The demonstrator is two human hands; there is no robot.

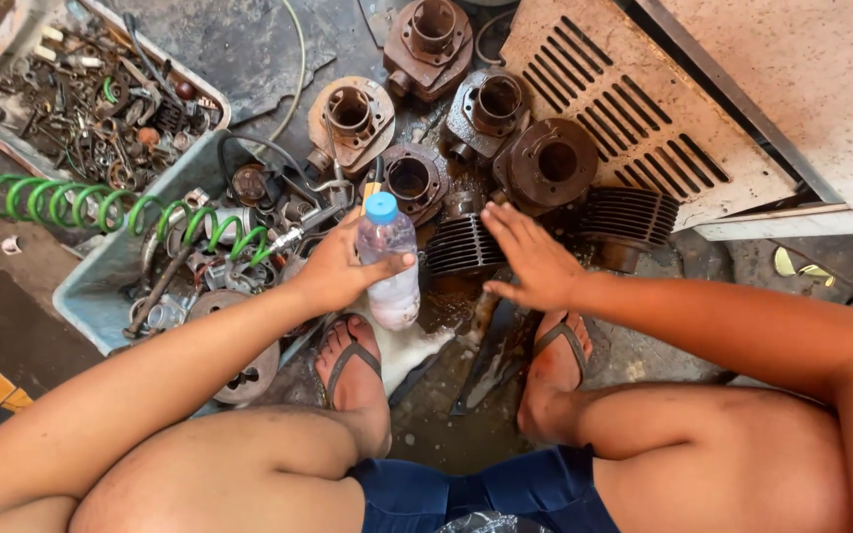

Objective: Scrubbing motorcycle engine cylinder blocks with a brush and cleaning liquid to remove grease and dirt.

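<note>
My left hand (336, 268) grips a clear plastic bottle (390, 266) with a blue cap, held upright just above the ground between my feet. My right hand (528, 259) is open, palm down, fingers spread, a short way right of the bottle. It hovers over a dark finned engine cylinder (458, 247) and a wet dark metal part (479, 318) on the floor. My feet in sandals rest below, the left foot (355, 370) and the right foot (557, 363).
Several rusty engine cylinders (486, 104) lie ahead on the oily floor. A grey tray (101, 281) of metal parts with a green coiled hose (61, 197) sits left, another parts tray (91, 94) behind it. A slotted metal panel (644, 109) lies right.
</note>
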